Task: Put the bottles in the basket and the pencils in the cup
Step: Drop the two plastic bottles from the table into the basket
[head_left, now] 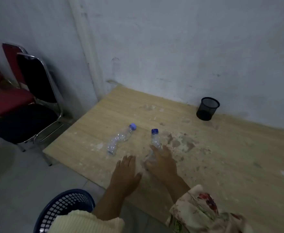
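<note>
Two clear crumpled plastic bottles with blue caps lie on the wooden table (222, 157). The left bottle (119, 140) lies free, beyond my left hand. My right hand (163, 163) rests over the lower part of the right bottle (155, 140), fingers curled around it; its cap points away from me. My left hand (125, 174) is flat and open on the table, holding nothing. A blue plastic basket (65, 209) sits low at the bottom left, beside the table, partly hidden by my sleeve. A black mesh cup (207, 108) stands by the wall. No pencils are in sight.
Stacked chairs (28, 105), one black and one red, stand left of the table against the wall. The wall runs along the table's far edge. The tabletop is stained with pale patches.
</note>
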